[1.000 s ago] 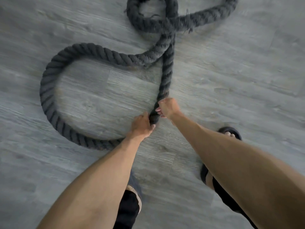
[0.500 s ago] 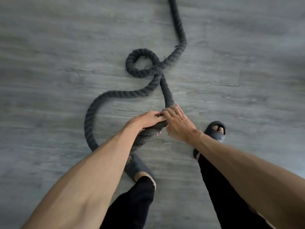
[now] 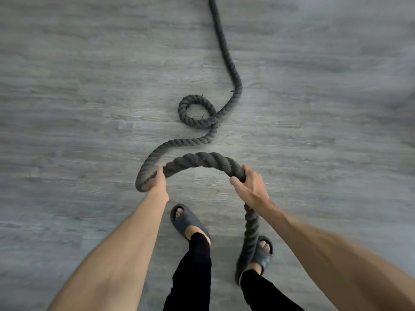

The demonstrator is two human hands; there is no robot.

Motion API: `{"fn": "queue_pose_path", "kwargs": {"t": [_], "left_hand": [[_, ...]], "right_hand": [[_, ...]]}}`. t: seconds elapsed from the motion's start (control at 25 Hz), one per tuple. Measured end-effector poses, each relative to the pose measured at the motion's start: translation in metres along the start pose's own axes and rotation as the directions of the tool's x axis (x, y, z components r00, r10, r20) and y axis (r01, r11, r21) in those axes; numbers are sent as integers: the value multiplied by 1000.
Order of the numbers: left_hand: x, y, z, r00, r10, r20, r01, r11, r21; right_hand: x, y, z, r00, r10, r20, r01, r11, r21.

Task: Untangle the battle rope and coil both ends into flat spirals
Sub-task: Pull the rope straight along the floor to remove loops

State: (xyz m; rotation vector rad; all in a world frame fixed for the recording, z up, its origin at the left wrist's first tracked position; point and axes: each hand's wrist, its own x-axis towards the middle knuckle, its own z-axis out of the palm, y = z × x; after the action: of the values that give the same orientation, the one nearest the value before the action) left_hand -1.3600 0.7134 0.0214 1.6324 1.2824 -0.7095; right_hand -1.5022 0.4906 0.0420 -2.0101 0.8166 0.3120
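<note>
Grips a lifted arch of battle rope (image 3: 202, 159) in left hand (image 3: 157, 182) and right hand (image 3: 249, 187), both curled round it. Trails across the floor (image 3: 89, 108) through one small loop (image 3: 183, 108). Looks thick, heavy, coarse; best hauled two-handed.

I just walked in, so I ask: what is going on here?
A person stands on a grey floor and holds a dark battle rope in both hands. The left hand and right hand grip a raised arch of it. Beyond, the rope lies on the floor with one small loop crossing itself. No spiral is coiled in view.
</note>
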Motion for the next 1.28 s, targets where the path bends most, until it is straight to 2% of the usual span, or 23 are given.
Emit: {"fn": "queue_pose_path", "kwargs": {"t": [0.04,0.08,0.12,0.16,0.24,0.36,0.4,0.44,0.48,0.52,0.56,0.6,0.64,0.72,0.8,0.88,0.96,1.0,1.08,1.16,1.2,1.28], "left_hand": [[-5,-13,8,966,-96,239,172,931,-322],[-12,-22,20,902,-61,427,303,794,-526],[-22,-28,35,862,14,507,361,686,-632],[-32,-31,50,860,71,505,353,632,-690],[-55,-40,77,863,174,474,262,649,-714],[-89,-44,107,808,307,503,74,794,-604],[-104,-48,116,804,364,470,-61,837,-543],[-122,-58,124,783,455,425,-257,858,-445],[-140,-73,133,722,571,390,-491,821,-292],[-155,-93,141,616,672,411,-693,711,-124],[-166,-116,146,495,725,478,-828,561,7],[-175,-136,151,389,734,557,-908,408,97],[-181,-150,156,317,722,615,-947,275,165],[-190,-158,169,241,708,664,-951,36,306],[-197,-147,177,176,665,726,-907,-177,383],[-200,-134,178,134,635,761,-853,-317,415],[-198,-137,173,103,593,798,-814,-411,410],[-197,-143,171,83,579,811,-804,-441,398],[-191,-154,167,53,535,843,-826,-451,338],[-181,-154,161,59,414,909,-898,-376,229],[-178,-150,157,105,344,933,-937,-280,209],[-170,-144,152,274,182,944,-957,-45,287]], "right_hand": [[-11,9,-6,999,46,16,-48,994,94],[-22,19,-9,996,83,44,-90,977,192],[-32,29,-12,991,113,71,-128,954,271],[-41,41,-14,983,150,105,-176,931,321],[-53,68,-26,954,236,185,-286,903,320],[-58,105,-50,878,334,344,-401,905,145],[-58,112,-59,859,356,367,-414,905,91],[-57,114,-69,865,376,332,-423,903,80],[-53,111,-80,891,380,249,-420,899,128],[-46,103,-90,914,376,152,-402,886,232],[-35,91,-100,926,369,81,-374,866,333],[-22,74,-109,935,351,47,-340,849,405],[-9,58,-117,942,335,27,-310,835,454],[11,36,-130,943,326,-62,-249,819,517],[15,37,-140,917,306,-257,-143,852,503],[14,44,-148,850,297,-435,-55,872,487],[15,46,-149,807,339,-484,-36,845,533],[18,44,-148,803,381,-458,-73,826,559],[25,51,-144,785,486,-384,-263,823,504],[25,75,-143,716,633,-295,-438,736,515],[20,86,-143,670,709,-221,-495,648,579],[9,104,-137,646,763,-29,-474,430,768]]}}
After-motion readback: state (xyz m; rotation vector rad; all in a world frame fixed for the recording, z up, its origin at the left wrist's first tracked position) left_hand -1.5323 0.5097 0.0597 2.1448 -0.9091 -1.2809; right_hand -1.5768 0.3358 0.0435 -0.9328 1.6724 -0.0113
